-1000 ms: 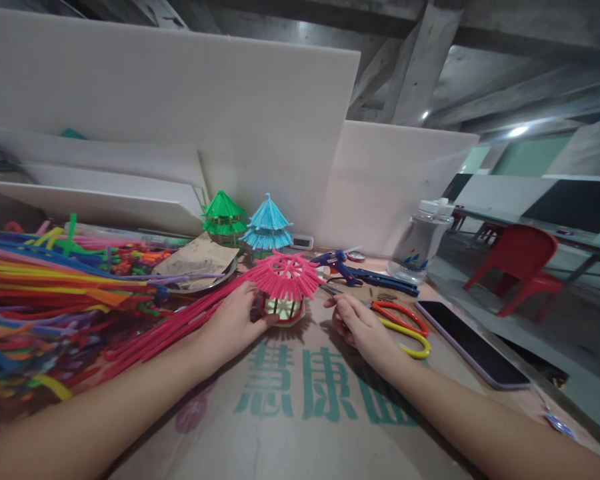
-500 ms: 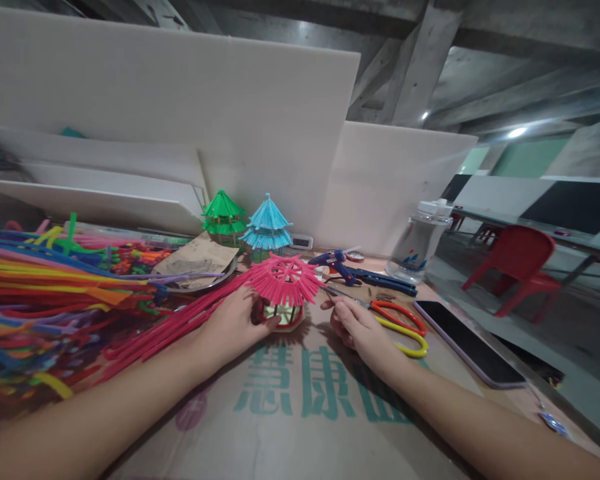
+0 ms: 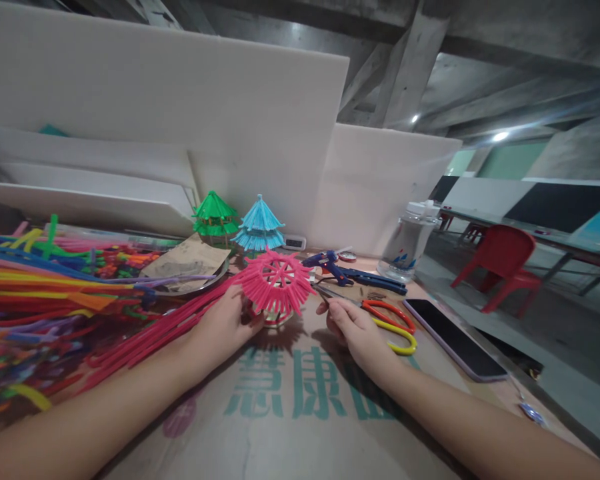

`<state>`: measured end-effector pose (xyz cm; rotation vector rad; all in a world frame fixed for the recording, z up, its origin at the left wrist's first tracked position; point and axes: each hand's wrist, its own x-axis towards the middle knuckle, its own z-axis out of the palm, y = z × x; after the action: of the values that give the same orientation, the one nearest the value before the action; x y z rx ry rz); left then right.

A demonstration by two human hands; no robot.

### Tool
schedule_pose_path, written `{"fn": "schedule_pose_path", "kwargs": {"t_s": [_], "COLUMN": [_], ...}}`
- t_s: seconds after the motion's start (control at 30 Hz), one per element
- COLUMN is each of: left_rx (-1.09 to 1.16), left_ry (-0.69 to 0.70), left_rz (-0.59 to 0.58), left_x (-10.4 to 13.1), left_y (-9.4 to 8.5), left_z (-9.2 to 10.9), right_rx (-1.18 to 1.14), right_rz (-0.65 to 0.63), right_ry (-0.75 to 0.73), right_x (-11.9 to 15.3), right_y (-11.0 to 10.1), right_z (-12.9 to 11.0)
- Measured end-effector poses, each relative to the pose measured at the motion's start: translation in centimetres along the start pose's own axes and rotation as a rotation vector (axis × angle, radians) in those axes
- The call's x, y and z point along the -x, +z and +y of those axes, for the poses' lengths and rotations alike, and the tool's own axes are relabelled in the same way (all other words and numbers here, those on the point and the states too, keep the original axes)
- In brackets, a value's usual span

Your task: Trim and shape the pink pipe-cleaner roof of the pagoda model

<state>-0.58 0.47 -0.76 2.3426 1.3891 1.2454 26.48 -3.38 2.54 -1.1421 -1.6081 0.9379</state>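
My left hand (image 3: 227, 319) is closed around the side of a small pavilion model (image 3: 279, 283) with a pink pipe-cleaner roof. The model is tilted toward me, so the open spokes at the roof's centre show. Its pale base is partly hidden under the fringe. Close to the roof's right edge is my right hand (image 3: 350, 323), fingers curled together; whatever is between the fingertips is too small to make out. Scissors (image 3: 389, 319) with red and yellow handles lie just behind it. Long pink pipe cleaners (image 3: 165, 337) run beneath my left wrist.
Green (image 3: 214, 215) and blue (image 3: 260, 223) pavilion models stand at the back. A glue gun (image 3: 330, 265), blue pliers-like tool (image 3: 375, 280), water bottle (image 3: 407, 243) and phone (image 3: 455, 340) are on the right. Bundled coloured pipe cleaners (image 3: 55, 293) fill the left; white boards (image 3: 260, 133) stand behind.
The pink pavilion has tipped toward me, showing more of its roof top and less of its base. My right hand stays curled beside it. The whole view has shifted slightly.
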Motion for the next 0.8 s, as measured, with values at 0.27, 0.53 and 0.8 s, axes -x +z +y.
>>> {"fn": "schedule_pose_path", "kwargs": {"t_s": [0.27,0.53,0.8], "left_rx": [-0.062,-0.034,0.178], "left_ry": [0.112,0.14,0.059], "left_rz": [-0.044,-0.02,-0.136], "left_x": [0.0,-0.1,-0.1], "left_y": [-0.2,-0.5,-0.1], "left_z": [-0.4,0.3,0.4], "right_rx": [0.079,0.038,0.37], "right_rz": [-0.012,-0.005,0.173], "right_ry": [-0.023,0.003,-0.155], "right_x": [0.3,0.1,-2.3], "right_y": [0.0,0.0,-2.1], "right_z": [-0.4,0.1,3.0]}}
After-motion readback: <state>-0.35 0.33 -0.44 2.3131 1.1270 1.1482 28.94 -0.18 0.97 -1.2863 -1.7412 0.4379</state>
